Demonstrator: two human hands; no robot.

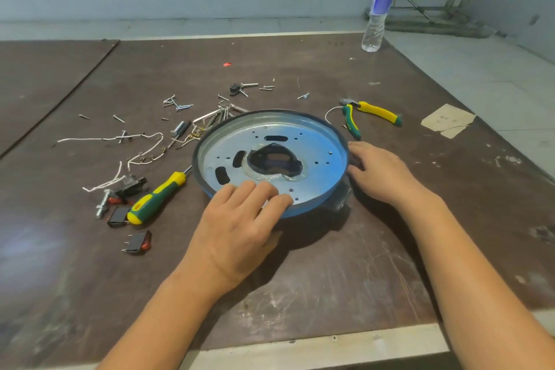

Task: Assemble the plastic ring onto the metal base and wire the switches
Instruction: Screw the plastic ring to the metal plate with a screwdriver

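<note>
A round metal base (315, 141) with punched holes and a central opening lies on the table, with a dark plastic ring (207, 132) around its rim. My left hand (240, 219) presses fingers flat on the base's near edge. My right hand (381, 171) rests against the rim on the right side, fingers curled around it. Black rocker switches with red buttons (138, 242) lie to the left, one (132, 185) with white wires (144, 141) attached.
A green-yellow screwdriver (156, 201) lies left of the base, pliers (372, 112) behind it at right. Loose screws (177, 103) and bolts scatter behind. A water bottle (378, 9) stands at the back right. A cardboard scrap (447, 120) lies near the table's right edge.
</note>
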